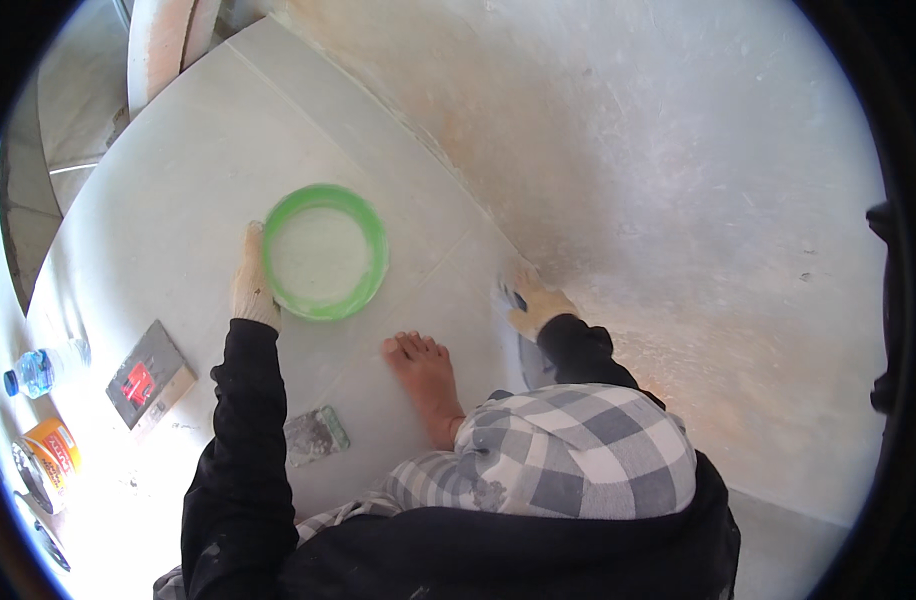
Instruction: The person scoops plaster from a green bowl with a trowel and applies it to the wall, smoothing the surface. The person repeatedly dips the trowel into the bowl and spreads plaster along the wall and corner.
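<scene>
Where the left hand (pixel 254 285), in a cream knitted glove, meets one round green-rimmed bowl (pixel 325 307), it lies along the outer left side; whether its fingers clamp the wall I cannot tell. The bowl, pale inside, sits ahead of one bare foot (pixel 424 385), its mouth facing up; being circular, it has no long axis. The right hand (pixel 541 308), gloved alike and blurred, is curled round the dark handle of one flat grey-bladed tool (pixel 532 362) beside the mottled white-and-tan wall (pixel 698 230). That tool's long axis runs nearly fore-and-aft, its far end leaning left. Outward, on the pale floor (pixel 178 230), are one grey rectangular block with green edging (pixel 318 436), one wide grey blade with a red handle (pixel 150 376), one clear blue-capped plastic bottle (pixel 48 369) and one orange-and-white tub (pixel 48 462).
</scene>
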Motion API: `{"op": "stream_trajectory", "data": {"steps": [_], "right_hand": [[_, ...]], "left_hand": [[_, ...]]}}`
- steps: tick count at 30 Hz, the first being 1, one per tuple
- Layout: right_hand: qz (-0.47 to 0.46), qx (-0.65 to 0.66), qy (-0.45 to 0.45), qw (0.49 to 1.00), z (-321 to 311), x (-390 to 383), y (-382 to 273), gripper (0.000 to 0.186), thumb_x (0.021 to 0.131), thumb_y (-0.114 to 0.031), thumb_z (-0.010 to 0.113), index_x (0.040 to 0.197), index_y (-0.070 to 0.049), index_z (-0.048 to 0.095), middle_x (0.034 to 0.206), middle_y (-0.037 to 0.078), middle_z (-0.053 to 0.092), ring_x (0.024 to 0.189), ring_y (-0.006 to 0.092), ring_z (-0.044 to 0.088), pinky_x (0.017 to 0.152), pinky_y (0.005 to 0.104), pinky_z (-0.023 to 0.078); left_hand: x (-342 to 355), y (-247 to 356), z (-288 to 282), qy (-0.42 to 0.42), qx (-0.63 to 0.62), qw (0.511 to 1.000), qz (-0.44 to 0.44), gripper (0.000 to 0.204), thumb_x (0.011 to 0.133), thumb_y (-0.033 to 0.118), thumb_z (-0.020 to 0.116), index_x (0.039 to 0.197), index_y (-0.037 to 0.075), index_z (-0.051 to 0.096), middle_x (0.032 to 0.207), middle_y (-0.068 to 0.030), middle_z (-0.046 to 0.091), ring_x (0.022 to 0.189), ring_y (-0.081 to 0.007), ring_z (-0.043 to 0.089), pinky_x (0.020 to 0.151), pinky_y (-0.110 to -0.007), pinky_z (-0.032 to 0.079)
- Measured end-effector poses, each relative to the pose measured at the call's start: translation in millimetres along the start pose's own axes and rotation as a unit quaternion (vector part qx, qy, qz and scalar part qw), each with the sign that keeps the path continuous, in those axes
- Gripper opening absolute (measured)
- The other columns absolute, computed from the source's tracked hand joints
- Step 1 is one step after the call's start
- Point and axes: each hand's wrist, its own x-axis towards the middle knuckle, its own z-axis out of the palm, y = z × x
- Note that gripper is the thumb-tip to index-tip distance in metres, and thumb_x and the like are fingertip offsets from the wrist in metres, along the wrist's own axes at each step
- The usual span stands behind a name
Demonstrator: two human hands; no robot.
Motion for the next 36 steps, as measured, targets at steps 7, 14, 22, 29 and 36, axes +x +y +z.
{"op": "stream_trajectory", "data": {"steps": [7, 14, 22, 29, 36], "right_hand": [[0.004, 0.208, -0.054, 0.977, -52, -120, 63, 0.073, 0.081, -0.041, 0.064, 0.146, -0.01, 0.05, 0.139, 0.022, 0.058, 0.122, 0.035, 0.059, 0.104, 0.0356, 0.044], [0.022, 0.599, -0.2, 0.775, -188, -235, -1, 0.073, 0.081, -0.034, 0.063, 0.142, 0.003, 0.05, 0.116, 0.021, 0.066, 0.094, 0.0284, 0.069, 0.084, 0.0388, 0.055], [-0.056, 0.558, -0.189, 0.806, -220, -249, -59, 0.066, 0.082, -0.028, 0.063, 0.141, 0.0, 0.051, 0.11, 0.021, 0.067, 0.099, 0.0307, 0.068, 0.088, 0.0402, 0.054], [-0.398, -0.032, 0.113, 0.91, -118, -168, -46, 0.067, 0.079, -0.025, 0.07, 0.141, -0.008, 0.051, 0.145, 0.017, 0.049, 0.117, 0.0372, 0.056, 0.097, 0.0441, 0.047], [-0.457, -0.081, 0.124, 0.877, -52, -144, -46, 0.066, 0.081, -0.025, 0.07, 0.143, -0.011, 0.051, 0.145, 0.012, 0.051, 0.114, 0.0326, 0.059, 0.097, 0.0447, 0.047]], "left_hand": [[23, -5, -7, -0.065, -0.066, 0.995, -0.026, 0.054, 0.103, 0.046, 0.051, 0.136, 0.003, 0.054, 0.13, -0.0112, 0.062, 0.12, -0.023, 0.059, 0.102, -0.037, 0.047], [91, -21, -1, -0.085, 0.207, 0.973, -0.049, 0.091, 0.089, 0.07, 0.053, 0.141, -0.004, 0.05, 0.137, -0.0162, 0.059, 0.124, -0.0269, 0.056, 0.104, -0.037, 0.042], [2, -32, 66, -0.084, 0.303, 0.946, 0.078, 0.084, 0.089, 0.071, 0.053, 0.135, 0.0, 0.058, 0.13, -0.019, 0.063, 0.118, -0.0243, 0.058, 0.1, -0.035, 0.044], [-64, -13, 93, -0.029, 0.172, 0.984, -0.022, 0.079, 0.086, 0.064, 0.062, 0.113, -0.01, 0.066, 0.103, -0.017, 0.069, 0.095, -0.0237, 0.063, 0.087, -0.035, 0.049], [-51, -38, 83, -0.071, 0.193, 0.978, -0.028, 0.069, 0.094, 0.058, 0.058, 0.122, -0.004, 0.065, 0.111, -0.0128, 0.068, 0.096, -0.0197, 0.065, 0.084, -0.034, 0.052]]}}
